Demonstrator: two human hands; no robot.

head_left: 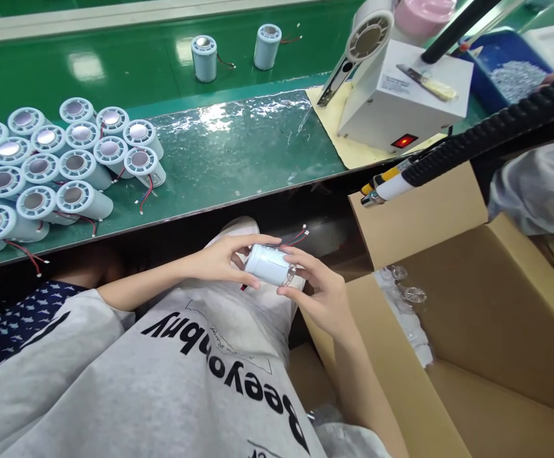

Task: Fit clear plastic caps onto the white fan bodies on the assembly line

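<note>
Above my lap, a light-blue cylinder [268, 264] with red and black wires lies on its side between my hands. My left hand [224, 259] grips its left end, thumb below and fingers over the top. At the right end shows a clear plastic part [290, 275]; my right hand [322, 286] pinches around it with thumb and fingertips. Whether the clear part is fixed to the cylinder cannot be made out. On the bench to the left stand several similar cylinders [81, 164], upright or leaning, with silvery round centres and trailing wires.
Two more cylinders [204, 58] stand on the green belt [128, 57] behind the green bench [238, 146]. A white machine [401, 95] has a lit red switch. Right of me, an open cardboard box [486, 305] holds clear plastic pieces [414, 294]. A black-sleeved tool [486, 130] crosses above it.
</note>
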